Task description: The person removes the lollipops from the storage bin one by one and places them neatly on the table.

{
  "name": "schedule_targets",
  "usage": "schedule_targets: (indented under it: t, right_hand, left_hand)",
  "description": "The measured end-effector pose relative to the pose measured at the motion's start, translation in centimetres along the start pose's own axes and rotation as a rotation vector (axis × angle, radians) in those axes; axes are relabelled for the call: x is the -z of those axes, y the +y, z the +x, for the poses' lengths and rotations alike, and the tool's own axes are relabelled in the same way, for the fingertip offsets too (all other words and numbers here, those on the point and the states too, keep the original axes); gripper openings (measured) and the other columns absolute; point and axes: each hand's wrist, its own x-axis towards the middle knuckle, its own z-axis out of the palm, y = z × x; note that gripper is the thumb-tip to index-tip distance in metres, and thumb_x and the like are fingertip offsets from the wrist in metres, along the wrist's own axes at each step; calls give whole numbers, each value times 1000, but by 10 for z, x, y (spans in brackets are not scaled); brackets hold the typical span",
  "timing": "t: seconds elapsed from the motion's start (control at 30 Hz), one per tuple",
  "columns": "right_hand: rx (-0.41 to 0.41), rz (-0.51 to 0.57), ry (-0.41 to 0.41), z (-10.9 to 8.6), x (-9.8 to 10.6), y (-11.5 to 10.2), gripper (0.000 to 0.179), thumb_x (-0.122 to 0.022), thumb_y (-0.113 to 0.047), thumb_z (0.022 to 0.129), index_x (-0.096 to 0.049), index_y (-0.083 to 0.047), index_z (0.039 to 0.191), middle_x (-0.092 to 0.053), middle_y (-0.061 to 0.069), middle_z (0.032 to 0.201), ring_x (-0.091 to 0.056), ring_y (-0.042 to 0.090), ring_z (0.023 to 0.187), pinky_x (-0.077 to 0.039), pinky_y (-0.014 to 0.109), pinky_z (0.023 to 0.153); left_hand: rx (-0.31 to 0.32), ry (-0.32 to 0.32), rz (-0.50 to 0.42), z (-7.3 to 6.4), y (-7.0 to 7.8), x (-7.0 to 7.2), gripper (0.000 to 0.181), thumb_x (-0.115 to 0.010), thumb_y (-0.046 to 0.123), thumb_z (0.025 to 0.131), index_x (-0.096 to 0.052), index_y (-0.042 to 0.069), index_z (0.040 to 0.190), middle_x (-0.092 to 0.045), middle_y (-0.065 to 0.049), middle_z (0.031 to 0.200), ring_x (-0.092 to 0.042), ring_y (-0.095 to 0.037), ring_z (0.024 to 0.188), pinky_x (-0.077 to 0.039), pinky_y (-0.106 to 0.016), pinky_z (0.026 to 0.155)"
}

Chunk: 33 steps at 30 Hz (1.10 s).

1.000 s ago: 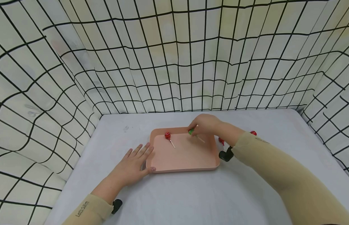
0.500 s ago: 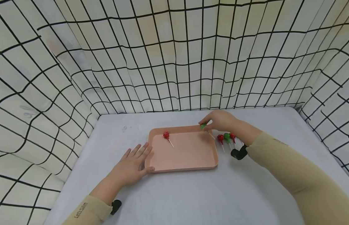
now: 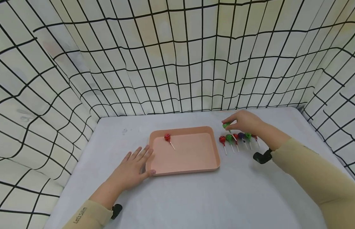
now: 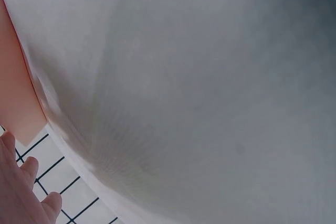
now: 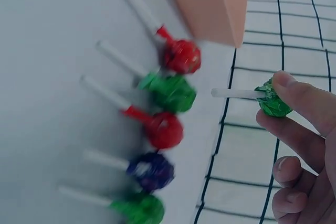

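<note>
Between thumb and fingertips, my right hand (image 3: 244, 122) pinches a green lollipop (image 5: 275, 100) by its wrapped head, its white stick pointing away. It is held up above a row of lollipops right of the pink tray (image 3: 186, 156). That row has a red lollipop (image 5: 181, 56) nearest the tray, then a green one (image 5: 170, 94), another red one (image 5: 164, 129), a purple one (image 5: 151, 171) and more beyond. One red lollipop (image 3: 167, 137) lies inside the tray, near its far left corner. With fingers spread, my left hand (image 3: 128, 170) rests at the tray's left edge.
A white cloth (image 3: 177, 200) covers the table. Around its back and sides stand white walls with a black grid (image 3: 194, 63). A black wrist mount (image 3: 262, 157) sits under the right sleeve, close to the row's right end.
My right hand has carried the green lollipop from inside the tray rightward, over the tray's edge, to above the row, uncovering the row. The left hand stays at the tray's edge.
</note>
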Motion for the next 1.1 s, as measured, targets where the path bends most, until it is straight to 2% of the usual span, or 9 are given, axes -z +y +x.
schedule_targets:
  t: [0.3, 0.6, 0.83, 1.1]
  right_hand:
    - [-114, 22, 15, -21, 2, 46, 43, -70, -37, 92, -67, -20, 132, -60, 15, 136, -49, 39, 127, -42, 61, 101]
    - [-162, 21, 44, -46, 9, 83, 47, -69, -39, 93, -66, -14, 132, -60, 18, 136, -47, 45, 127, -41, 64, 99]
    - [-197, 11, 43, -55, 9, 100, 48, -69, -38, 93, -65, -11, 132, -58, 24, 135, -47, 48, 125, -39, 68, 98]
    - [-238, 22, -11, -55, -3, 113, 43, -69, -33, 93, -67, -9, 129, -55, 28, 135, -43, 52, 126, -37, 69, 100]
  left_hand:
    - [7, -2, 13, -2, -1, -2, 89, -36, 78, 90, -25, 22, 159, -16, 1, 166, -16, -32, 151, -13, -58, 120]
    - [7, -7, 14, -2, 0, 0, 91, -37, 78, 90, -24, 21, 159, -16, 0, 166, -16, -32, 151, -14, -58, 119]
    - [7, -7, 11, -1, 2, 2, 86, -47, 71, 92, -26, 20, 159, -17, 0, 165, -17, -33, 150, -14, -58, 119]
    - [0, -6, 13, -1, 4, 4, 87, -43, 73, 92, -26, 20, 159, -17, 0, 165, -18, -33, 150, -14, -58, 119]
